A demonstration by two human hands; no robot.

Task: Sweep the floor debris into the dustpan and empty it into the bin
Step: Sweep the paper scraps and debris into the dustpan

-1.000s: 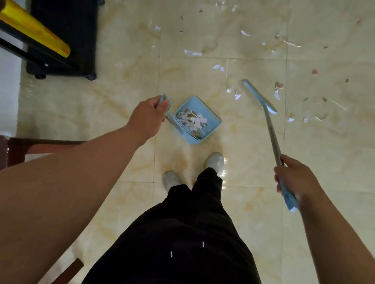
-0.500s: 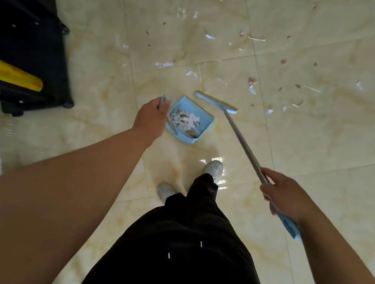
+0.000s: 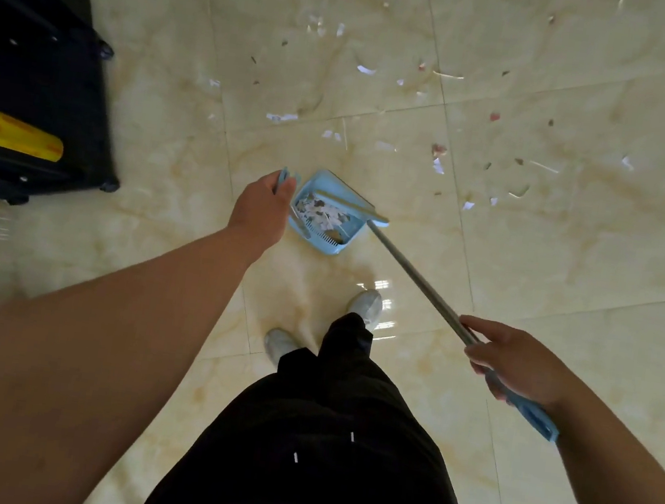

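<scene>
A light blue dustpan (image 3: 348, 240) stands on the cream tiled floor ahead of my feet, holding a pile of white paper scraps (image 3: 324, 212). My left hand (image 3: 261, 207) grips the top of its upright handle. My right hand (image 3: 516, 365) holds the broom (image 3: 413, 271) by its grey shaft and blue grip. The broom head lies across the dustpan's far edge, over the scraps. Loose debris (image 3: 437, 165) of paper bits and small dark flecks is scattered over the tiles beyond and to the right of the pan.
A black wheeled rack (image 3: 44, 87) stands at the left with a yellow roll (image 3: 8, 133) sticking out from it. My two shoes (image 3: 366, 305) are just behind the dustpan. No bin is in view.
The broom head has swung left from the open floor onto the dustpan's far edge. My view has shifted, and the left hand stays on the dustpan handle.
</scene>
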